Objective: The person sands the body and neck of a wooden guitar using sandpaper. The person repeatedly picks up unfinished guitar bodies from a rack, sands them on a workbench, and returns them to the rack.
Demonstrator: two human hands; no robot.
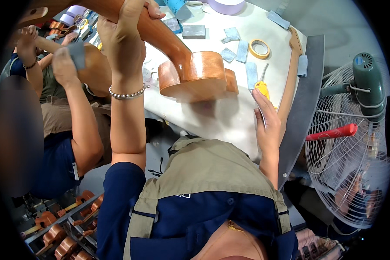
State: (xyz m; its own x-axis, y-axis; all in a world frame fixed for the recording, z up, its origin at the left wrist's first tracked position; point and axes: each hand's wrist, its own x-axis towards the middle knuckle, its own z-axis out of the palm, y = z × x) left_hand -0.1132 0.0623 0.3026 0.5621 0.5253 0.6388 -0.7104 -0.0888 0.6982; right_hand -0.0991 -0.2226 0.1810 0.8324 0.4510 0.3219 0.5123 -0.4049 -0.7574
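My left hand (121,39) is closed around the neck of a glossy brown ukulele (206,67), raised over the white-covered table. The body hangs to the right of my wrist, side and back showing. Low at the table's right side is my right hand (268,117), fingers straight and together, with the thin pale edge of what looks like a sandpaper piece (260,118) between thumb and fingers. Just beyond its fingertips lie a yellow-handled tool (261,89) with a thin metal shaft and a blue-grey sandpaper strip (251,74).
More sandpaper pieces (242,51), a grey block (194,31) and a yellow tape roll (259,49) lie on the table. Along its right edge lies a long wooden neck (290,73). A caged fan (346,143) stands right. At left, a co-worker's hand (66,67) works on another instrument.
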